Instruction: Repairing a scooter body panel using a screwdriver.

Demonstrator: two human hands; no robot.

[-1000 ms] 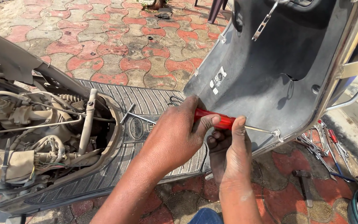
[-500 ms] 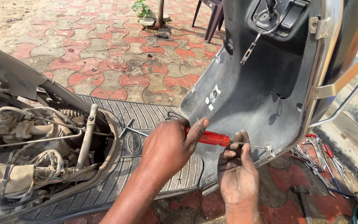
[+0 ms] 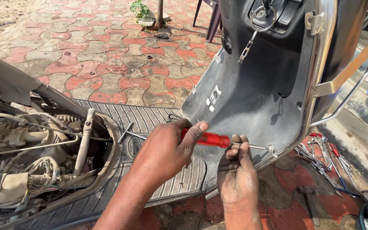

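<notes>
I see left hand [image 3: 162, 155] gripping red screwdriver [image 3: 205, 138] | right hand [image 3: 237, 172] now pinches its shaft | tip reaches screw [image 3: 271, 149] at leg shield [image 3: 252, 102] lower edge, steadier than before.

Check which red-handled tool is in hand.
The red-handled screwdriver at the scooter's leg shield, gripped by the left hand; others lie on the ground at right.

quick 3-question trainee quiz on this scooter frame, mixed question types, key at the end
1. True or false: the left hand grips the red screwdriver handle.
2. Where does the screwdriver tip meet the scooter? A) the key in the lock B) the lower edge of the leg shield C) the exposed engine wiring
3. What do the right hand fingers pinch?

Key: 1 true; 2 B; 3 the metal shaft.
</notes>
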